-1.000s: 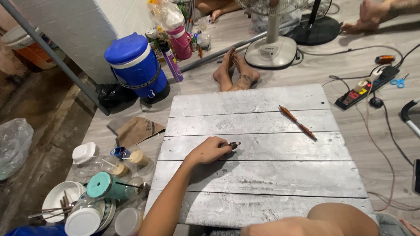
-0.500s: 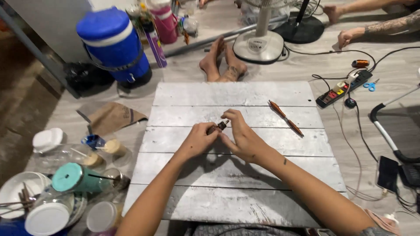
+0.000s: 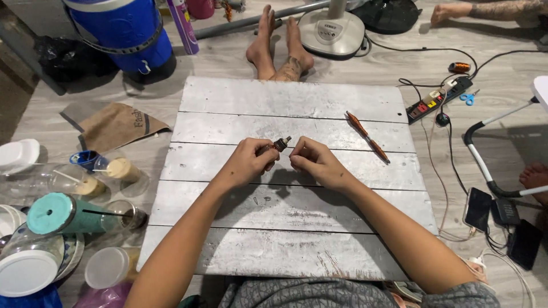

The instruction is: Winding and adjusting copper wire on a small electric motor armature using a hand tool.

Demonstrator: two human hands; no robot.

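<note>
The left hand [image 3: 246,164] pinches a small brown pen part [image 3: 278,145] just above the middle of the grey board [image 3: 297,239], the right hand's [image 3: 314,162] fingers curled narrowly beside its tip; it looks light, stiff, slippery, best gripped mid-barrel.

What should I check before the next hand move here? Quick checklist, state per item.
1. Left hand has a firm hold on the small brown cylindrical piece: ok, fingers are wrapped round it and its tip pokes out.
2. Right hand is close to that tip: ok, pinched fingertips sit just beside it; contact cannot tell.
3. Anything held in the right hand: cannot tell, too small to see.
4. Bare space on the whitewashed plank board under the hands: ok.
5. Brown pen-like stick out of the way: ok, it lies apart, to the right of the hands.
6. Cups and bottles off the board: ok, they are on the floor to the left.
</note>
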